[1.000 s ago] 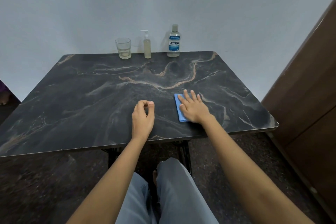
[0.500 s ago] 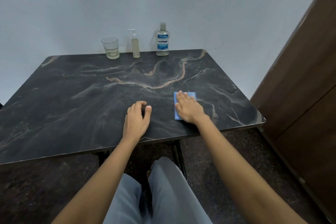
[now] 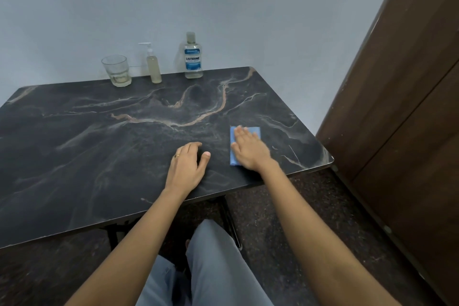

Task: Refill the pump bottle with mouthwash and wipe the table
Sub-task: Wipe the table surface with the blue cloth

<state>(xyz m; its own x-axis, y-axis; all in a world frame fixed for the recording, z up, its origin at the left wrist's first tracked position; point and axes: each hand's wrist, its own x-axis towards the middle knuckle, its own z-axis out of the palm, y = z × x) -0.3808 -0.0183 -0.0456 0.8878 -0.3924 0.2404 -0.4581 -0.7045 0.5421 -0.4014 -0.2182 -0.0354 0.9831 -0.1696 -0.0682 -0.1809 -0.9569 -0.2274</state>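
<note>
Glass (image 3: 116,71), maybe w/ liquid, beside pump btl (image 3: 154,67).

Pump bottle (image 3: 154,67) and mouthwash bottle (image 3: 193,59) stand upright, blue cloth (image 3: 255,130) flat

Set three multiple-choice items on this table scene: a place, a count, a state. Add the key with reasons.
1. Where does the folded blue cloth lie?
A) on the dark marble-patterned table, under the right hand
B) on the floor
C) on the person's lap

2. How many containers stand along the table's far edge?
A) two
B) three
C) five

3. The left hand is:
A) gripping a bottle
B) raised in the air
C) resting on the table, holding nothing

Key:
1 A, blue edges show around that hand.
2 B, a clear drinking glass, a slim clear pump bottle and a blue-labelled mouthwash bottle.
3 C, it lies on the tabletop with nothing in it.
</note>
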